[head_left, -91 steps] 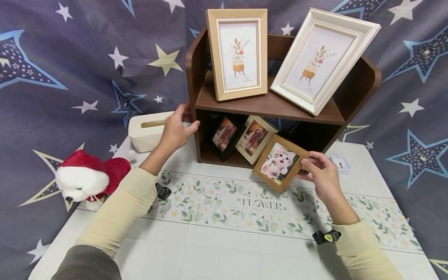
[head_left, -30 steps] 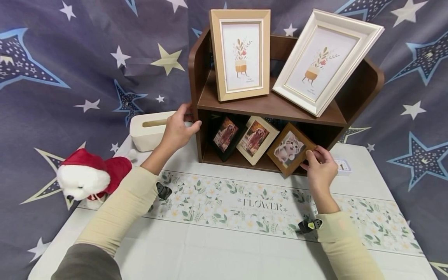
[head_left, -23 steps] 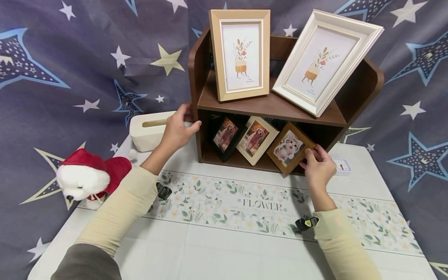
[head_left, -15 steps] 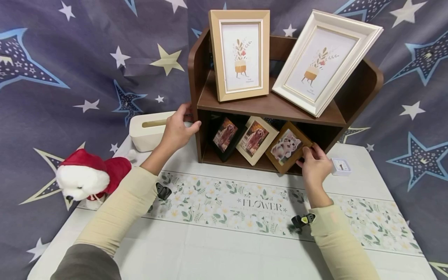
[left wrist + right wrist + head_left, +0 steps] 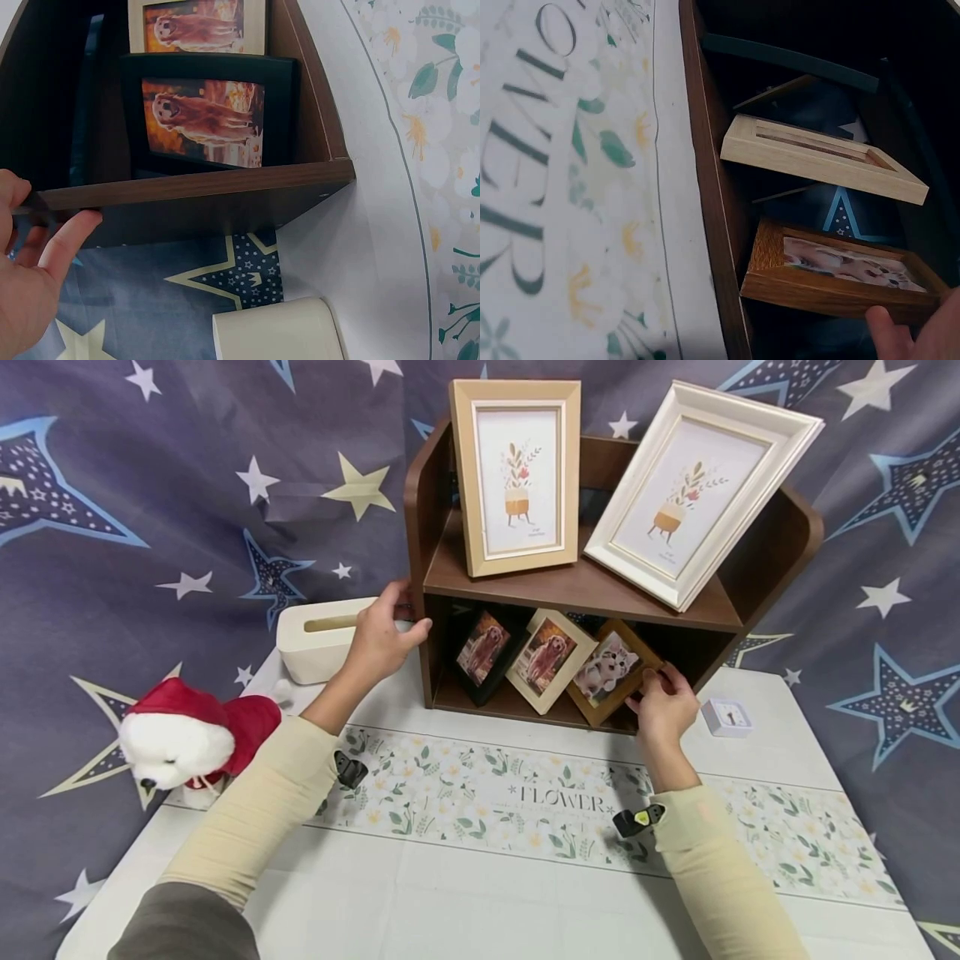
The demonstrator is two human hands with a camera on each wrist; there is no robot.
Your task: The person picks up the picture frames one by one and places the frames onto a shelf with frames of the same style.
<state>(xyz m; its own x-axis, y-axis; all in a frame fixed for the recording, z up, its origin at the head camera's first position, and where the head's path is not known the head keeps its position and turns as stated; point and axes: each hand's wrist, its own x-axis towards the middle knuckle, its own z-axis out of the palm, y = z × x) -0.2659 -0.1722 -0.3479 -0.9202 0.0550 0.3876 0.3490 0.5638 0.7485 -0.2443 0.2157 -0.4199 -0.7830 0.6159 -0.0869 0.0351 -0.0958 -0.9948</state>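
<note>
A brown wooden picture frame [image 5: 615,672] with a cat photo leans on its corner in the lower level of a dark brown shelf [image 5: 510,583]. My right hand [image 5: 663,714] pinches its right corner; the thumb shows at its edge in the right wrist view. Left of it, a cream picture frame [image 5: 550,662] and a black picture frame [image 5: 281,112], both with dog photos, also lean tilted. My left hand [image 5: 382,635] holds the shelf's left side panel near its front edge. Its fingers are partly hidden behind the panel.
A tan frame [image 5: 517,560] and a white frame [image 5: 671,572] stand on the upper level. A cream tissue box [image 5: 303,660] and a plush dog [image 5: 180,747] sit at left; a small clock [image 5: 727,717] at right. A floral runner [image 5: 480,802] crosses the table.
My right hand has brought the cat frame from in front of the shelf into its lower level, then slid it left towards the cream frame. The left hand stays at the side panel.
</note>
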